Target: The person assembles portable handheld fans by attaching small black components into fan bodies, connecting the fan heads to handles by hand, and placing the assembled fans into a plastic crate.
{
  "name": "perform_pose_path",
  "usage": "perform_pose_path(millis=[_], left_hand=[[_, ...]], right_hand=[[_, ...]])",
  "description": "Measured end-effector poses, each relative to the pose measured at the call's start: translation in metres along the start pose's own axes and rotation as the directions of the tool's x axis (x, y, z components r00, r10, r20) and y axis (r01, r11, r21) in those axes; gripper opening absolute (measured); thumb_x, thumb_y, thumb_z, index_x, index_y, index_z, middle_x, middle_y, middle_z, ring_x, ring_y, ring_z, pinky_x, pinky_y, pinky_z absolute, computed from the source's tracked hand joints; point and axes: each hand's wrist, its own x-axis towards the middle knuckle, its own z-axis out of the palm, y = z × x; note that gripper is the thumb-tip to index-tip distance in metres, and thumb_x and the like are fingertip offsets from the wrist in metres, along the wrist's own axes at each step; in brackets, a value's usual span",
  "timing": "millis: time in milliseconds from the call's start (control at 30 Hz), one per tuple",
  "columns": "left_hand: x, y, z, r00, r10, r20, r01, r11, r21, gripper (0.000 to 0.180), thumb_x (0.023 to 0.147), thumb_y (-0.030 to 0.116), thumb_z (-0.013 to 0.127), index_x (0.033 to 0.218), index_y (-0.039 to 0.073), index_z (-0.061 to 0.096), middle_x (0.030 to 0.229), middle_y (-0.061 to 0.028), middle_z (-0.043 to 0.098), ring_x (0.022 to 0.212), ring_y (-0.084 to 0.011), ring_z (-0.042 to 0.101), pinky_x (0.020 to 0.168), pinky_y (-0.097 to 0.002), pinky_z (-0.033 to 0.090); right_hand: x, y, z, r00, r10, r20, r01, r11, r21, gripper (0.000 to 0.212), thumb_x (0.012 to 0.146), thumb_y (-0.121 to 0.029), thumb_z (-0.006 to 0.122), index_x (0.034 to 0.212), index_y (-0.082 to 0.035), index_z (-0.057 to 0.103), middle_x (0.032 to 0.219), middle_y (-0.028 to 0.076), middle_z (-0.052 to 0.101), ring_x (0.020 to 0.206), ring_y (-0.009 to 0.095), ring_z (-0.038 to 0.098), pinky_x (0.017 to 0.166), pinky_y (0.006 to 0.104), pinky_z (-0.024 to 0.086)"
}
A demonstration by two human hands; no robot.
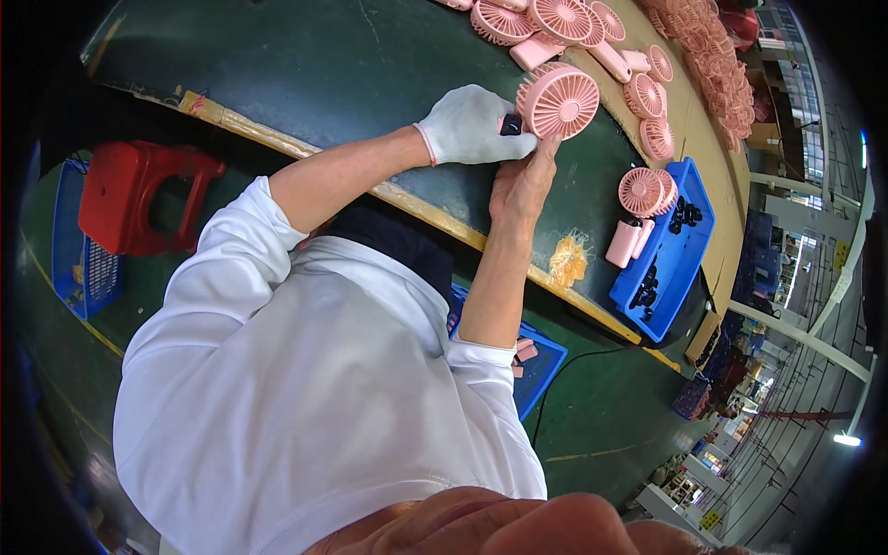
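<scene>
**Both hands on a pink handheld fan at the bench edge**

Gloved, the left hand (470, 125) is clenched around the lower part of a pink handheld fan (558, 100), with a small dark piece (511, 125) showing between its fingers. The bare right hand (521, 185) reaches up from below, its fingertips touching the underside of the round grille; whether it truly grips or only steadies cannot be told. The fan is held just above the dark green workbench (351, 65), grille facing the camera.

Judging from this hold, the work goes best if the left hand keeps the body still while the right hand's fingers do the fine placing, pressing on the frame and not on the thin grille ribs.

Beyond the held fan lies a cluster of finished pink fans (546, 23), and further off a long heap of pink fan parts (712, 65). To the right of the held fan sits a blue tray (689, 250) with one more fan, pink handles and small dark pieces. Below the bench edge, a blue crate (541, 365) holds pink pieces. A red stool (139, 190) stands well to the left. Nothing crowds the hands.
</scene>
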Motion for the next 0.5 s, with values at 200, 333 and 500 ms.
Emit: perform_pose_path(millis=[200, 333, 500], left_hand=[[0.000, -0.016, 0.008, 1.000, 0.026, -0.012, -0.027, 0.991, -0.129, 0.032, 0.081, 0.035, 0.061, 0.084, 0.003, 0.063, 0.067, -0.0200, 0.061, 0.063, -0.0353, 0.061, 0.058, -0.0401, 0.048], [0.001, -0.026, 0.016, 0.958, 0.288, 0.018, -0.284, 0.953, -0.106, 0.019, 0.096, 0.015, 0.039, 0.109, 0.004, 0.046, 0.073, -0.0163, 0.062, 0.064, -0.0328, 0.062, 0.058, -0.0384, 0.049], [0.005, -0.035, 0.025, 0.995, 0.050, 0.081, -0.021, 0.945, -0.326, 0.031, 0.095, 0.019, 0.037, 0.116, -0.002, 0.048, 0.078, -0.0223, 0.063, 0.072, -0.0340, 0.063, 0.064, -0.0407, 0.049]], right_hand=[[0.003, 0.004, 0.011, 1.000, 0.028, 0.005, -0.028, 0.997, 0.066, 0.050, 0.098, -0.045, 0.045, 0.122, -0.001, 0.049, 0.109, 0.008, 0.058, 0.100, 0.018, 0.058, 0.085, 0.0347, 0.048], [0.008, -0.002, 0.005, 0.989, 0.148, -0.003, -0.148, 0.986, -0.079, 0.041, 0.095, -0.043, 0.052, 0.108, -0.004, 0.057, 0.083, 0.002, 0.061, 0.068, 0.012, 0.060, 0.053, 0.0244, 0.047], [0.012, -0.001, 0.012, 0.979, -0.067, -0.193, 0.027, 0.979, -0.202, 0.027, 0.084, -0.022, 0.069, 0.096, 0.002, 0.064, 0.083, 0.006, 0.065, 0.065, 0.010, 0.060, 0.051, 0.0229, 0.046]])
